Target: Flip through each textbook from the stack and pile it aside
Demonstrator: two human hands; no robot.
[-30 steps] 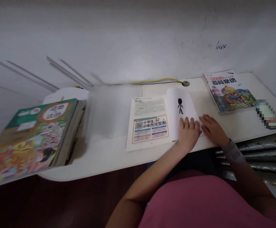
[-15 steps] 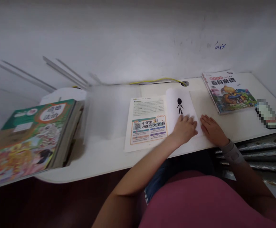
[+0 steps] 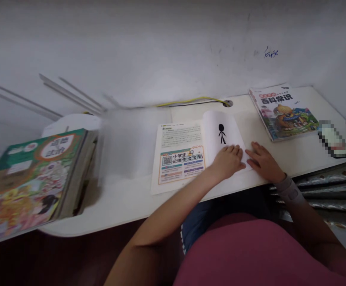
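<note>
An open book lies on the white desk, its left page printed. The white right-hand page carries a black stick figure. My left hand rests flat on the lower part of that page, just below the figure, fingers extended. Beside it my right hand, a grey band on its wrist, lies at the page's lower right edge with its fingers spread. Neither hand holds anything.
A stack of books fills the desk's left end, near a translucent sheet or folder. At the right lie a colourful book and a pixelated object. A yellow cable runs along the wall to a hole.
The view has shifted slightly, moving the desk items left in the picture. My right hand's fingers have spread and come nearer the page. My left hand remains on it.
</note>
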